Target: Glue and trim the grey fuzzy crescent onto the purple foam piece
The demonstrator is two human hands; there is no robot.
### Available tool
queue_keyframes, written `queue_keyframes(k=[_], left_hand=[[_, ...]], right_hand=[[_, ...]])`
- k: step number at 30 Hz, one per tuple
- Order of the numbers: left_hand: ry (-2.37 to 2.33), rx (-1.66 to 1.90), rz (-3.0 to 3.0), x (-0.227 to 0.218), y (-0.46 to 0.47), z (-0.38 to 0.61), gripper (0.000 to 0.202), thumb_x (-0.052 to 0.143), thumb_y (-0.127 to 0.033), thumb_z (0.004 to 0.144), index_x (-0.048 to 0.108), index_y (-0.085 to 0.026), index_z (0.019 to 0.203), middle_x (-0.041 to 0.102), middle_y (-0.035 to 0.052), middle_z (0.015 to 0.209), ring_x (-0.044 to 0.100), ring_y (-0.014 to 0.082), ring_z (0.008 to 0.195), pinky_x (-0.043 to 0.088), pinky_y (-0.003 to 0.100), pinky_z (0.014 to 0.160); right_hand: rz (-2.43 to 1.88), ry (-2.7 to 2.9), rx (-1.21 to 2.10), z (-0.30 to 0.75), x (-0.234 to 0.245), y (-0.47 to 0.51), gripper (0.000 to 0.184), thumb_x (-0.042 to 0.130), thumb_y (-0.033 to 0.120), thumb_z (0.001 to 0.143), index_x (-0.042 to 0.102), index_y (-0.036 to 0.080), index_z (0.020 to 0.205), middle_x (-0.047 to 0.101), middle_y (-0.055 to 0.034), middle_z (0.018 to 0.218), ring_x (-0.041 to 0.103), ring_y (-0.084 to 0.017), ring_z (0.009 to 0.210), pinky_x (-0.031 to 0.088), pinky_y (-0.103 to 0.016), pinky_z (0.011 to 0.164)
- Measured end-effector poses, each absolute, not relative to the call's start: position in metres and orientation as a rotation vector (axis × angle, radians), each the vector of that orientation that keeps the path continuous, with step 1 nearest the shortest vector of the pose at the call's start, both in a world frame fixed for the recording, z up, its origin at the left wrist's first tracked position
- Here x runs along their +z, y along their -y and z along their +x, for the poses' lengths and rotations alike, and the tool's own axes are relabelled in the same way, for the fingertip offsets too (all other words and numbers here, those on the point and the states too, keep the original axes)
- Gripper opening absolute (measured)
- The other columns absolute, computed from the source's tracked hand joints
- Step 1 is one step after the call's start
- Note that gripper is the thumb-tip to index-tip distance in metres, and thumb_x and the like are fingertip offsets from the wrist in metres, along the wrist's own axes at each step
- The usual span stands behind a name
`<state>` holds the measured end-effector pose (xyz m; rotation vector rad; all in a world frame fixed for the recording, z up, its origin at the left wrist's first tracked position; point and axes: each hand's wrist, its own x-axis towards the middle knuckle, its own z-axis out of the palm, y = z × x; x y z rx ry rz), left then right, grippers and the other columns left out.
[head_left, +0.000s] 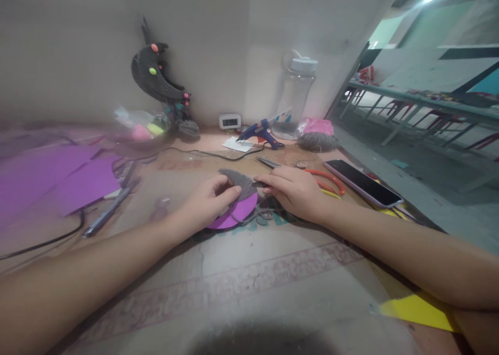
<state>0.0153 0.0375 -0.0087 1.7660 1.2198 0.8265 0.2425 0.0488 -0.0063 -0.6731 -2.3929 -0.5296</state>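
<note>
A purple foam crescent [237,213] lies on the table, partly covered with grey yarn [239,180] wound over its upper part. My left hand [208,200] is closed, pinching the left side of the crescent. On the right side, my right hand [296,188] presses the grey yarn onto it with thumb and fingers together. Loose grey yarn [261,217] trails under my right hand.
Orange-handled scissors [312,175] and a phone [362,182] lie to the right. Behind are a blue glue gun [259,133], a ball of grey yarn [317,142], a water bottle [296,95], a small clock [230,120], a finished black crescent [154,77], purple foam sheets [66,181] and yellow paper [419,311].
</note>
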Motion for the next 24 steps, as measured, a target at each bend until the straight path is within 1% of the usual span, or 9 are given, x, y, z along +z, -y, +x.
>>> queue_keyframes(k=[3, 7, 10, 14, 17, 20, 24], left_hand=[[-1.189, 0.839, 1.766, -0.01, -0.038, 0.015, 0.023, 0.054, -0.039, 0.081, 0.06, -0.018, 0.076, 0.061, 0.0012, 0.072, 0.055, 0.0173, 0.068, 0.042, 0.029, 0.064], [-1.189, 0.834, 1.783, -0.011, -0.039, 0.014, 0.024, 0.054, -0.04, 0.082, 0.062, -0.017, 0.08, 0.061, 0.0016, 0.076, 0.056, 0.0178, 0.071, 0.042, 0.029, 0.066], [-1.182, 0.826, 1.792, -0.012, -0.039, 0.013, 0.025, 0.053, -0.04, 0.083, 0.061, -0.017, 0.08, 0.06, 0.0008, 0.074, 0.055, 0.0171, 0.069, 0.042, 0.029, 0.065], [-1.199, 0.831, 1.792, -0.014, -0.04, 0.012, 0.026, 0.053, -0.041, 0.084, 0.058, -0.018, 0.073, 0.054, -0.0018, 0.066, 0.051, 0.0152, 0.063, 0.038, 0.027, 0.06], [-1.204, 0.86, 1.774, -0.014, -0.04, 0.011, 0.027, 0.054, -0.042, 0.084, 0.054, -0.019, 0.069, 0.051, -0.0031, 0.062, 0.049, 0.0139, 0.059, 0.036, 0.026, 0.057], [-1.225, 0.873, 1.756, -0.012, -0.04, 0.012, 0.028, 0.054, -0.042, 0.084, 0.052, -0.02, 0.067, 0.05, -0.0038, 0.059, 0.047, 0.0129, 0.055, 0.034, 0.026, 0.053], [-1.239, 0.872, 1.738, -0.01, -0.04, 0.013, 0.027, 0.055, -0.041, 0.082, 0.052, -0.02, 0.066, 0.049, -0.0042, 0.058, 0.046, 0.0128, 0.054, 0.034, 0.026, 0.053]], right_hand=[[-0.661, 2.384, -0.527, 0.243, -0.007, -0.05, 0.031, 0.04, 0.025, 0.1, 0.068, 0.012, 0.104, 0.065, -0.0058, 0.072, 0.055, -0.015, 0.066, 0.043, -0.026, 0.059], [-0.625, 2.359, -0.53, 0.242, -0.008, -0.05, 0.029, 0.042, 0.021, 0.098, 0.069, 0.01, 0.1, 0.064, -0.0058, 0.07, 0.055, -0.015, 0.064, 0.042, -0.026, 0.058], [-0.627, 2.355, -0.511, 0.242, -0.008, -0.05, 0.028, 0.043, 0.021, 0.098, 0.069, 0.011, 0.102, 0.065, -0.0056, 0.071, 0.055, -0.015, 0.064, 0.042, -0.026, 0.059], [-0.716, 2.383, -0.39, 0.244, -0.007, -0.047, 0.028, 0.041, 0.026, 0.099, 0.064, 0.014, 0.109, 0.067, -0.0076, 0.082, 0.059, -0.017, 0.074, 0.046, -0.028, 0.065], [-0.789, 2.375, -0.278, 0.245, -0.006, -0.047, 0.03, 0.042, 0.03, 0.098, 0.061, 0.014, 0.116, 0.066, -0.0098, 0.089, 0.06, -0.02, 0.082, 0.048, -0.031, 0.07], [-0.891, 2.335, -0.168, 0.246, -0.007, -0.051, 0.031, 0.043, 0.029, 0.098, 0.058, 0.014, 0.121, 0.065, -0.0095, 0.091, 0.06, -0.021, 0.084, 0.049, -0.034, 0.075], [-1.013, 2.295, -0.052, 0.246, -0.01, -0.059, 0.035, 0.044, 0.022, 0.096, 0.054, 0.018, 0.129, 0.063, -0.009, 0.095, 0.06, -0.022, 0.089, 0.05, -0.039, 0.08]])
